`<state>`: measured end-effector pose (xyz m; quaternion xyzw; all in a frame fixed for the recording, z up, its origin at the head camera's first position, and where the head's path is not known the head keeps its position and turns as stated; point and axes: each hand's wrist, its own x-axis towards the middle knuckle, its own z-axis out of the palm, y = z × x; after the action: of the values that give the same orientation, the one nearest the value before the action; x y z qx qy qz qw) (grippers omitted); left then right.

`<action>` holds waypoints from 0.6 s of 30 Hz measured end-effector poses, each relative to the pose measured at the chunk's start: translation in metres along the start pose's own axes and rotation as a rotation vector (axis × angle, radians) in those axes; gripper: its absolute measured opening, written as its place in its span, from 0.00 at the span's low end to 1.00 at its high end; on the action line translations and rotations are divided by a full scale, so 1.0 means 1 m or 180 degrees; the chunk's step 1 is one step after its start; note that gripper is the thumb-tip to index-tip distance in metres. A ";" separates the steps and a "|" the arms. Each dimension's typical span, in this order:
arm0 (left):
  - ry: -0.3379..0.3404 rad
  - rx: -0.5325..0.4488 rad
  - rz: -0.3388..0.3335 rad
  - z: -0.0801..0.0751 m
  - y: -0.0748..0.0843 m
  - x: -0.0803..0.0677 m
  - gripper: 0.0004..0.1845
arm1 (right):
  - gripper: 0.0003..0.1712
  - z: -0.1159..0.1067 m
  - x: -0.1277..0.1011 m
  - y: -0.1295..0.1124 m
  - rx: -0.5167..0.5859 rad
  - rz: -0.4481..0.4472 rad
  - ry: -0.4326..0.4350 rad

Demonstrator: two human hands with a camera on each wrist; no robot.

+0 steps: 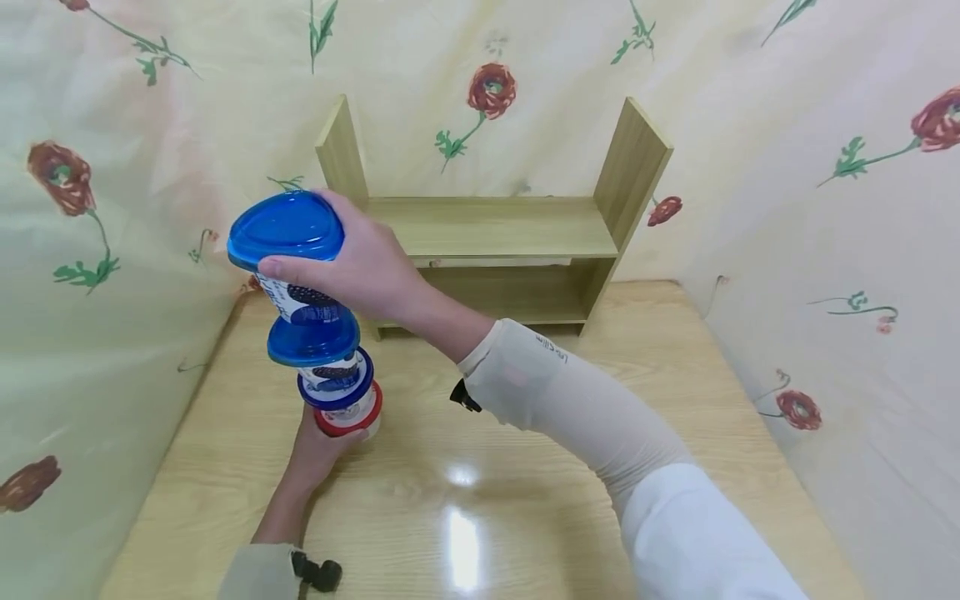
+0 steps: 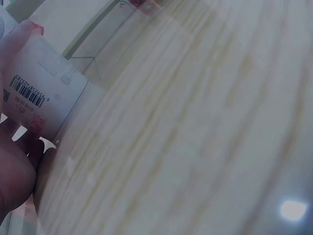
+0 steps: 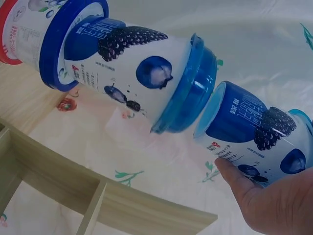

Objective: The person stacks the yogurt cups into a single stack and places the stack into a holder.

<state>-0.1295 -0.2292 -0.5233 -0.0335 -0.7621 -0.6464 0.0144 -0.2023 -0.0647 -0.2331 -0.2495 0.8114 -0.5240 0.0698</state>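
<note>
A tub with a bright blue lid (image 1: pixel 288 221) and blackberry and blueberry pictures is gripped from the side by my right hand (image 1: pixel 367 271). In the right wrist view, a narrow gap parts the base of this tub (image 3: pixel 232 115) from the lid beneath. Below it stands a stack: a similar blue-lidded tub (image 1: pixel 311 337), a tub with a dark blue lid (image 1: pixel 368 372), and a red-lidded tub (image 1: pixel 372 414) at the bottom. My left hand (image 1: pixel 318 454) holds the bottom tub, some fingers hidden behind it. The left wrist view shows a barcode on a white tub (image 2: pixel 54 83).
A wooden shelf unit (image 1: pixel 487 229) with two upright sides stands at the back, right of the stack. Everything rests on a wood-grain table (image 1: pixel 525 467). Flower-patterned sheeting (image 1: pixel 825 250) rises behind and on both sides.
</note>
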 end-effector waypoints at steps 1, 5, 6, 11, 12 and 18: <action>-0.0004 0.0003 -0.0001 -0.001 0.001 0.001 0.54 | 0.51 0.001 0.000 -0.001 -0.0034 0.0006 -0.0006; -0.0025 0.0006 0.0005 0.000 0.002 0.001 0.53 | 0.52 0.006 -0.001 0.000 -0.0161 0.0007 -0.0058; -0.0024 0.0001 0.0018 0.000 0.002 0.001 0.53 | 0.52 0.008 -0.001 0.001 -0.0180 -0.0012 -0.0080; -0.0001 -0.0023 0.0060 -0.001 0.002 0.001 0.53 | 0.52 0.013 0.000 0.005 -0.0184 -0.0117 -0.0166; 0.0004 -0.0023 0.0048 -0.002 0.003 0.001 0.53 | 0.52 0.014 0.000 0.006 -0.0184 -0.0119 -0.0171; -0.0068 -0.0082 0.0082 -0.002 0.004 0.004 0.54 | 0.52 0.016 0.000 0.009 -0.0123 -0.0023 -0.0150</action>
<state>-0.1334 -0.2307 -0.5187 -0.0504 -0.7533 -0.6556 0.0142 -0.1995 -0.0748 -0.2481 -0.2660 0.8186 -0.5024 0.0823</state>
